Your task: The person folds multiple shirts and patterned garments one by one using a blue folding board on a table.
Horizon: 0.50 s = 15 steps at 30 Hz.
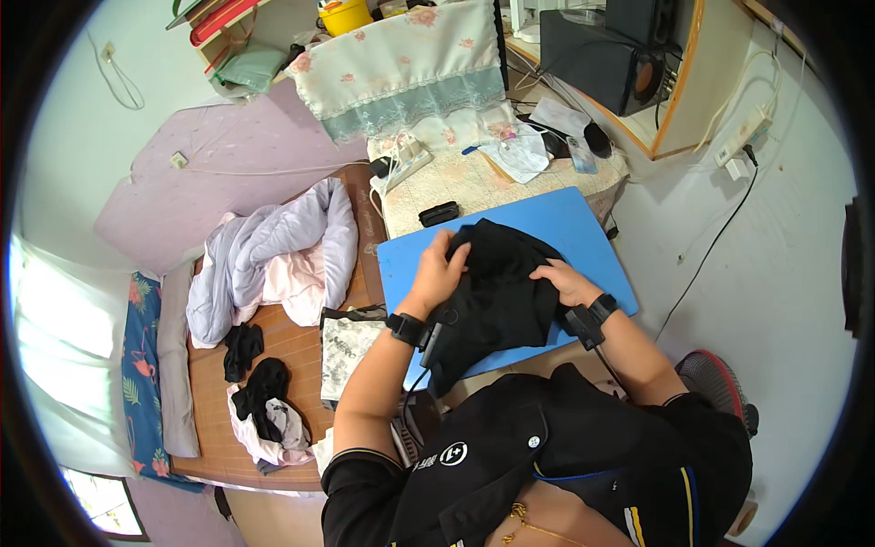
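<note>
A black garment [497,296] lies bunched over a blue tabletop [583,232] in front of me, and its lower left part hangs past the near edge. My left hand [441,272] is closed on its upper left edge, with the thumb on top and some fingertips hidden in the cloth. At the right edge of the cloth, my right hand [566,282] pinches the fabric between thumb and fingers. Folds hide the garment's exact kind. Each wrist wears a black band with a small device.
A small black case [439,214] sits beyond the blue top's far left edge. Behind it, a cloth-covered table [447,191] bears a power strip [404,170] and papers [521,157]. To the left, a bed with a brown mat [205,392] holds a lavender quilt [273,237] and loose clothes [269,410].
</note>
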Available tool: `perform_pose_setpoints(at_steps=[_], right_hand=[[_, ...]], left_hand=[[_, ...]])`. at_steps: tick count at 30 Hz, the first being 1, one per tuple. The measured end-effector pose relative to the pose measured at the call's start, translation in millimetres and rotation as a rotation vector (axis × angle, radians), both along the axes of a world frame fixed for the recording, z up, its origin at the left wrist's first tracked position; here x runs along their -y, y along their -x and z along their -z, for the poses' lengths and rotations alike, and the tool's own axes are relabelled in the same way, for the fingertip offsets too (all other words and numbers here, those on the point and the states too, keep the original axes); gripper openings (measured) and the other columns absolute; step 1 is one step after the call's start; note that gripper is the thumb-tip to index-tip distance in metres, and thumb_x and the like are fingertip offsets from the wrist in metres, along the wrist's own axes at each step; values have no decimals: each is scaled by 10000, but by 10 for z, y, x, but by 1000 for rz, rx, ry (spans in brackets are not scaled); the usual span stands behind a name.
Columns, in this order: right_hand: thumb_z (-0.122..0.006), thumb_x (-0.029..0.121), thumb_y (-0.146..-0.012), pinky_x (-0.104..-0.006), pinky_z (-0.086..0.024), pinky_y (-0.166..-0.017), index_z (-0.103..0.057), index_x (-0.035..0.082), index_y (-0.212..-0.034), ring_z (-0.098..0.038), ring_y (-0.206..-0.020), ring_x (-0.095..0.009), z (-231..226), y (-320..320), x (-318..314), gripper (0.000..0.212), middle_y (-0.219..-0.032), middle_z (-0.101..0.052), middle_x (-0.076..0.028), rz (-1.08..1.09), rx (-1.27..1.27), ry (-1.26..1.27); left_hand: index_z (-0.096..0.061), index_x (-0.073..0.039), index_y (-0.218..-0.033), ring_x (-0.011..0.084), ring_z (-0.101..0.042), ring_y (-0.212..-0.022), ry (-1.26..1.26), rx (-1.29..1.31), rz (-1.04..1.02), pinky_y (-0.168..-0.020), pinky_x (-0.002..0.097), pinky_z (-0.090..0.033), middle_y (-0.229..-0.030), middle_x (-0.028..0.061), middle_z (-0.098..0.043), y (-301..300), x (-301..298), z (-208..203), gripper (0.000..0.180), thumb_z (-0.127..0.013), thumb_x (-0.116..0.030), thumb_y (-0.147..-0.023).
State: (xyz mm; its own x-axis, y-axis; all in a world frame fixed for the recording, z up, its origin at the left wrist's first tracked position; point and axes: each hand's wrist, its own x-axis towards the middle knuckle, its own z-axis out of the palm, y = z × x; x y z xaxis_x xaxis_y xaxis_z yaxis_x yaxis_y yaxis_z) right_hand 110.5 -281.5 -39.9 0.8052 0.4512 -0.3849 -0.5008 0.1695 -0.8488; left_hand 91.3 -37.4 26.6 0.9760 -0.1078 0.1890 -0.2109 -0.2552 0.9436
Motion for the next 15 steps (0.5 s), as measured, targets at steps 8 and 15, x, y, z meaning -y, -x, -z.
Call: perform_pose_setpoints(at_steps=[8, 15], right_hand=[[-652, 181, -675, -329, -416, -808, -497, -50, -1007, -531, -901, -327, -496, 280, -558, 433, -957, -562, -185, 72, 963, 736], [-597, 182, -728, -364, -445, -700, -515, -47, -924, -545, -723, -354, -640, 373, -630, 313, -785, -578, -210, -3, 1030, 525]], left_hand=[[-466, 1, -884, 234, -549, -569, -165, 384, -76, -531, 294, -423, -660, 148, -545, 301, -57, -915, 151, -539, -112, -814], [-477, -11, -903, 72, -486, -571, -239, 463, -144, -500, 203, -418, -692, 35, -521, 494, -223, -1084, 139, -554, -84, -813]])
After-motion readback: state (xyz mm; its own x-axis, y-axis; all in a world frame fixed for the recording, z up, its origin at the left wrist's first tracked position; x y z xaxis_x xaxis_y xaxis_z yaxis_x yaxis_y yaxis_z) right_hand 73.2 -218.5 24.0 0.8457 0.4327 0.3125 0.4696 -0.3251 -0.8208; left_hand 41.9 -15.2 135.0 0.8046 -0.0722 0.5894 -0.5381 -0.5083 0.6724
